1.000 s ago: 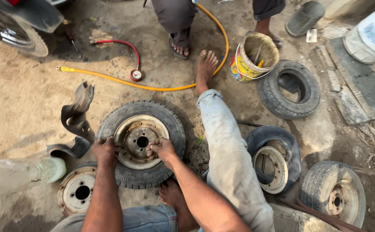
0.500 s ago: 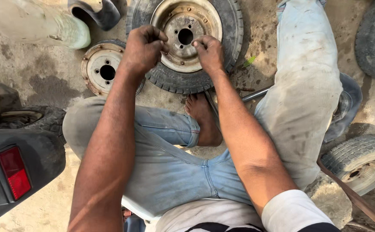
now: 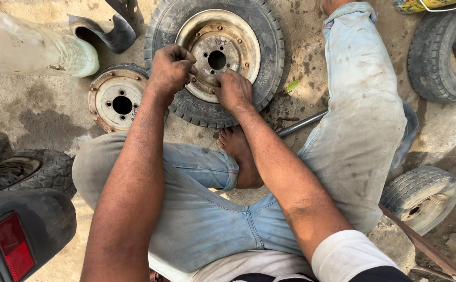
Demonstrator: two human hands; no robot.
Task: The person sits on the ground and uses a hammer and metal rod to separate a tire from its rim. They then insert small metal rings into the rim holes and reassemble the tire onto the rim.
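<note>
A small black tyre (image 3: 269, 42) on a rusty cream metal rim (image 3: 241, 34) lies flat on the dirt in front of me. My left hand (image 3: 171, 68) is curled into a fist on the rim's left edge. My right hand (image 3: 233, 90) presses on the rim's lower edge, fingers closed against the metal. Whether either hand holds a small part I cannot tell. I sit low with jeans-clad legs (image 3: 358, 120) spread and a bare foot (image 3: 238, 151) tucked under the tyre.
A bare rusty rim (image 3: 117, 100) lies left of the tyre, with a curved rubber piece (image 3: 108, 31) and a pale boot (image 3: 34, 49) behind it. A metal rod (image 3: 301, 124) lies under my right leg. More tyres (image 3: 442, 57) (image 3: 421, 196) sit right; a vehicle's tail light (image 3: 11, 243) bottom left.
The camera has tipped down from a wide view of the yard to my lap and the tyre. Both hands have stayed on the rim, shifting only slightly along its edge.
</note>
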